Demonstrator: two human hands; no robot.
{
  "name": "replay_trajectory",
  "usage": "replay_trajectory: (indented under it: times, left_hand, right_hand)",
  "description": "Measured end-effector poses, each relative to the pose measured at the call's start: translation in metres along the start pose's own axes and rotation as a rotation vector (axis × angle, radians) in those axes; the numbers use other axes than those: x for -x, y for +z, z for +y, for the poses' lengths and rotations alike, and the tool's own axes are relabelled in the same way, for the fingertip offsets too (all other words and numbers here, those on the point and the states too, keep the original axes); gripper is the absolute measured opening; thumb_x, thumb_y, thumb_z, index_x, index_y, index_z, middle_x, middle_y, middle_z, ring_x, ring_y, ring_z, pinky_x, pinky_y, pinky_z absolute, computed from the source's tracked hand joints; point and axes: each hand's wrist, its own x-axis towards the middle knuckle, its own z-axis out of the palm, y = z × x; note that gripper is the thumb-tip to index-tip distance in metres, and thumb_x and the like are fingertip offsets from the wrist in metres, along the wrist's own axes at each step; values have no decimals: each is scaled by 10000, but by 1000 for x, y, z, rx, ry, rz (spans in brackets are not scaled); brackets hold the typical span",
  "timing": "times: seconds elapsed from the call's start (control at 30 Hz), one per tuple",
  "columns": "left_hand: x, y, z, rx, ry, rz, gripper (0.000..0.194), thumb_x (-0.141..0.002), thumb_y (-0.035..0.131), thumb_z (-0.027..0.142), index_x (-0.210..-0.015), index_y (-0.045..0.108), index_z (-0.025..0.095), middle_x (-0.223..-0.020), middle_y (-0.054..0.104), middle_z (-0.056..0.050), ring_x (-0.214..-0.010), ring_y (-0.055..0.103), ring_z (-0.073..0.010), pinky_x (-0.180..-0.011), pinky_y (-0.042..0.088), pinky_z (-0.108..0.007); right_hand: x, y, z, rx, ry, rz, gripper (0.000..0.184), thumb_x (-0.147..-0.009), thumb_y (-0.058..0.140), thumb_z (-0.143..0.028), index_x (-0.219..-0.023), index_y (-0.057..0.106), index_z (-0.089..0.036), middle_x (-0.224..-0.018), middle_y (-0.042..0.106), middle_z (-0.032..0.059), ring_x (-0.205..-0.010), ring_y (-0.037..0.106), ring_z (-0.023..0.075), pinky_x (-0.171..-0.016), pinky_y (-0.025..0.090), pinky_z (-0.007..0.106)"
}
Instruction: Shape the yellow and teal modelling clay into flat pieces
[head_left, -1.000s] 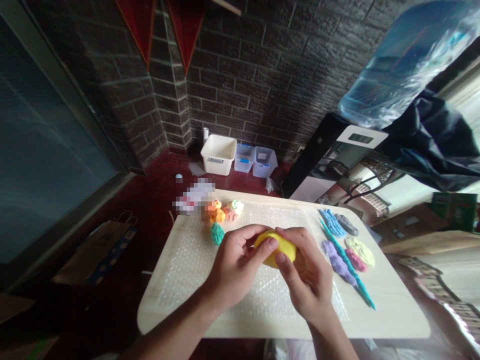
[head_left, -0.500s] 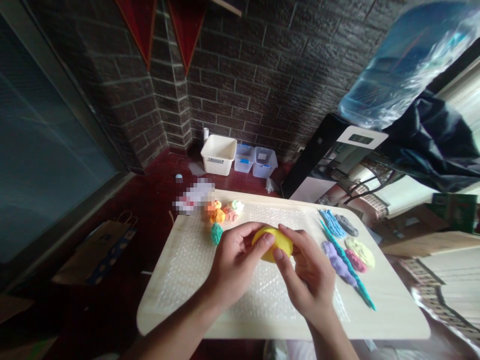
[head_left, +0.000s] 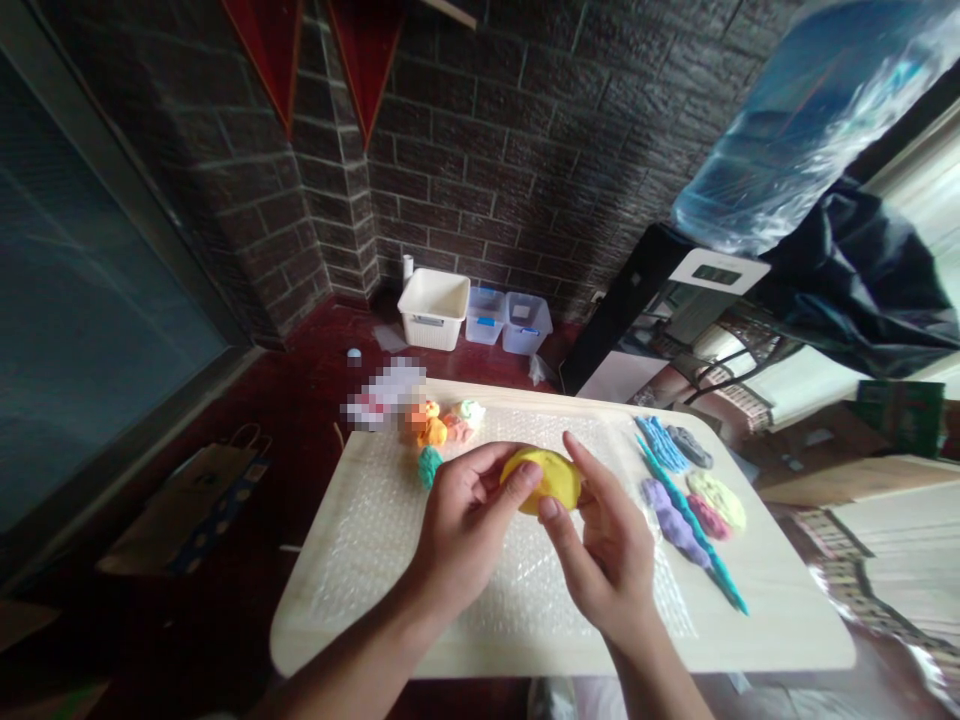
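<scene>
A flattened lump of yellow modelling clay [head_left: 553, 478] is held between both hands above the table. My left hand [head_left: 476, 505] grips its left side, thumb on the near face and fingers behind. My right hand [head_left: 604, 545] pinches the lower right edge with the thumb, its index finger lifted off the top. Beneath lies a sheet of bubble wrap [head_left: 375, 545]. Past my left hand sit a green clay ball [head_left: 429, 467] and orange clay lumps [head_left: 432, 432]. To the right are a long teal clay strip [head_left: 694, 525], purple clay [head_left: 675, 522] and blue clay [head_left: 663, 444].
The pale wooden table [head_left: 795, 630] has rounded corners. Grey, pink and light yellow clay [head_left: 716, 498] lies at its right. Beyond it stand a white bin [head_left: 433, 312], two clear boxes [head_left: 527, 325] and a water dispenser [head_left: 622, 310]. A paper bag [head_left: 176, 510] is on the floor at left.
My right index finger has risen from the top edge of the yellow clay. The clay appears slightly flatter and more elongated. The view has shifted slightly.
</scene>
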Motion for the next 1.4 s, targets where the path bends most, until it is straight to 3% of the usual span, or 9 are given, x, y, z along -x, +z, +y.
replay_trajectory:
  times: [0.17, 0.3, 0.43, 0.63, 0.83, 1.0, 1.13, 1.3, 1.4]
  left_hand:
    - [2, 0, 0, 0, -24, -34, 255, -940, 778, 344, -1099, 795, 146, -983, 793, -74, -894, 711, -190, -820, 542, -269]
    - [2, -1, -1, -26, -34, -61, 258, -939, 778, 339, -1108, 797, 144, -974, 794, -76, -877, 711, -190, -797, 536, -267]
    - [1, -2, -2, -35, -60, -69, 266, -943, 771, 359, -1102, 795, 146, -1004, 797, -87, -927, 723, -210, -818, 542, -279]
    - [-2, -2, -2, -32, -17, -19, 266, -950, 758, 402, -1024, 761, 146, -1014, 797, -91, -969, 729, -217, -856, 545, -282]
    - [-3, -5, 0, -65, -27, -28, 269, -952, 759, 388, -1091, 765, 158, -1090, 798, -101, -1058, 733, -237, -914, 553, -303]
    - [-3, -7, 1, -68, -13, -20, 246, -959, 751, 391, -1059, 784, 169, -1011, 806, -75, -952, 738, -203, -856, 554, -283]
    - [-4, -8, 1, -66, -38, -50, 256, -948, 762, 394, -1051, 774, 159, -1031, 798, -83, -970, 730, -214, -857, 555, -289]
    - [-5, -7, 3, -82, -25, -30, 311, -937, 770, 423, -1053, 776, 134, -1033, 795, -106, -979, 729, -238, -853, 558, -308]
    - [-3, -5, 2, -94, -11, 6, 302, -936, 773, 418, -1049, 785, 139, -981, 797, -92, -927, 728, -223, -813, 554, -295]
  right_hand:
    - [-1, -3, -1, -37, 44, -56, 447, -981, 717, -189, -1411, 650, -293, -1260, 747, 103, -1073, 744, 261, -899, 621, 384]
    - [-4, -8, -4, -37, 14, -101, 475, -990, 694, -180, -1441, 621, -311, -1295, 743, 95, -1116, 737, 257, -948, 615, 382]
    - [-6, -11, -7, -38, 38, -186, 395, -990, 695, -185, -1367, 669, -303, -1251, 761, 90, -1051, 754, 246, -900, 627, 363]
    - [-3, -6, -2, -59, 73, -45, 464, -985, 720, -213, -1435, 640, -294, -1227, 761, 107, -951, 751, 232, -810, 645, 363]
    - [-4, -7, -2, -71, 88, -73, 425, -1006, 701, -250, -1426, 666, -300, -1264, 759, 116, -984, 750, 247, -840, 645, 395]
    - [-4, -5, -1, -45, 64, 2, 416, -995, 718, -284, -1410, 689, -276, -1185, 777, 120, -905, 743, 241, -803, 647, 393]
    - [-4, -5, 0, -16, 47, -24, 401, -1008, 701, -291, -1408, 702, -271, -1140, 778, 115, -918, 734, 246, -799, 644, 397]
    - [-4, -7, 0, -10, 42, -34, 508, -1003, 705, -277, -1503, 618, -291, -1256, 744, 131, -1022, 727, 269, -891, 641, 438]
    - [-5, -9, -1, 19, 37, -97, 555, -978, 743, -256, -1514, 603, -303, -1222, 762, 113, -913, 731, 233, -875, 650, 417]
